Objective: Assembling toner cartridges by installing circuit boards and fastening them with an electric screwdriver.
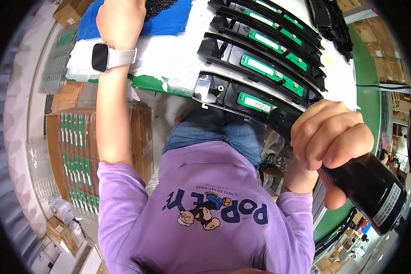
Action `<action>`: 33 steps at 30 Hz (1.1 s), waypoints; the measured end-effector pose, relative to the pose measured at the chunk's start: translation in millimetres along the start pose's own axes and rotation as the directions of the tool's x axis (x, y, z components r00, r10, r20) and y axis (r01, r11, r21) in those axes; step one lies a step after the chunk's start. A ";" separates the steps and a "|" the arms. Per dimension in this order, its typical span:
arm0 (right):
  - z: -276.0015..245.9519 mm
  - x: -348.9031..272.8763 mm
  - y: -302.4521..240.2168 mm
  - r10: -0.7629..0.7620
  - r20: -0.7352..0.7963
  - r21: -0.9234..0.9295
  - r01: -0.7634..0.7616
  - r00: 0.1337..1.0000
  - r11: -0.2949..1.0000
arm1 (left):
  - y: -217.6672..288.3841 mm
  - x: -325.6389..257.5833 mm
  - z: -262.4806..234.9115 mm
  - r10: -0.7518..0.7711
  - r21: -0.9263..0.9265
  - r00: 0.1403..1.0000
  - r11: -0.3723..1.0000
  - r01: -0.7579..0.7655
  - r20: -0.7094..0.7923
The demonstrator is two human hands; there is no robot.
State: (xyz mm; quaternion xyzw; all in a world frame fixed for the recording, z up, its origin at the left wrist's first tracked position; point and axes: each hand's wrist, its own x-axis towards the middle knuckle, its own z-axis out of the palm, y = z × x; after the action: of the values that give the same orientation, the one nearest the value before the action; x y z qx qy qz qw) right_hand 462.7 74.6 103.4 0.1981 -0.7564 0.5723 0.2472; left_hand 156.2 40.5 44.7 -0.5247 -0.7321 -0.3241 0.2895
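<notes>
My right hand [333, 134] is closed around a black electric screwdriver [367, 182], its front end reaching the nearest black curved plastic housing [210, 86]. A green circuit board [255, 102] with a white label lies in that housing, partly covered by the tool's nose. The bit's tip is hidden, so contact with a screw cannot be made out. My left hand [121, 20], a watch on its wrist, lies over a blue cloth [169, 25] beside a pile of small black screws [160, 5]. Its fingertips are cut off by the picture's upper edge.
Several similar housings with green boards [265, 41] stand in a row behind the nearest one, on a white-covered table [169, 59]. More black parts [331, 23] lie at the far right. Clear trays of boards [80, 160] stand left of me by a cardboard box [141, 137].
</notes>
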 end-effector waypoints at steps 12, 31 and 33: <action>-16.0 9.8 2.9 -0.134 -0.048 0.122 0.139 0.990 0.983 | 19.0 -25.3 5.0 -0.050 -0.812 0.927 0.467 0.350 0.371; -0.8 13.8 -13.6 -0.293 -0.617 0.066 0.419 0.731 0.906 | 85.6 -50.3 -51.9 0.347 -0.709 0.684 -0.072 0.701 0.642; -0.2 13.7 -10.5 -0.277 -0.587 0.077 0.393 0.761 0.916 | 86.9 -51.0 -52.7 0.350 -0.708 0.676 -0.049 0.704 0.649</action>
State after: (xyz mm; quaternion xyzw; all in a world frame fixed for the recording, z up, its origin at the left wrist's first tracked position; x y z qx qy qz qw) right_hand 457.9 71.8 119.7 0.1759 -0.5410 0.6224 0.5375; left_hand 258.0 -9.3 53.3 -0.5183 -0.3836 -0.5551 -0.5254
